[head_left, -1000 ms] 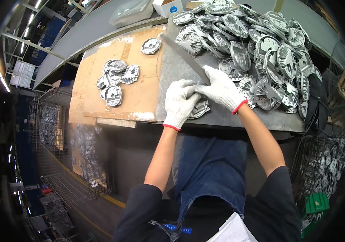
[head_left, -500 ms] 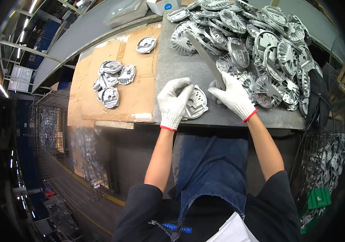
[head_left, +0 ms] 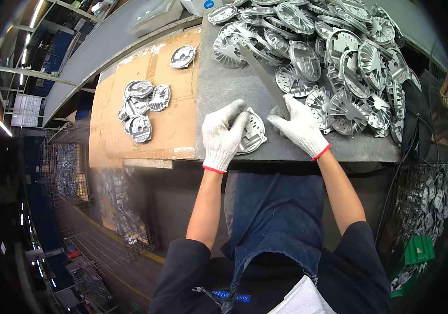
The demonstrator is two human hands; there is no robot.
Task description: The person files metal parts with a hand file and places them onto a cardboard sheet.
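The round cast-metal part (head_left: 251, 137) lies flat on the grey mat (head_left: 218, 89) near the front edge of the table (head_left: 145, 163), directly under the left hand (head_left: 225, 135), whose gloved fingers press down over its left half in a loose, flat grip. The right hand (head_left: 299, 125) sits just to the right of the part, its grip closed around the near end of a long flat metal file (head_left: 263, 79) that slants up and away to the left. The part is dull silver, disc-shaped, with a raised rim, cut-out slots and small lugs at its edge. Behind and to the right, a heap of similar castings (head_left: 339, 57) crowds the mat, close to the right hand. To the left, cardboard (head_left: 171, 120) carries a small group of finished-looking pieces (head_left: 139, 107), with bare cardboard between them and the left hand.
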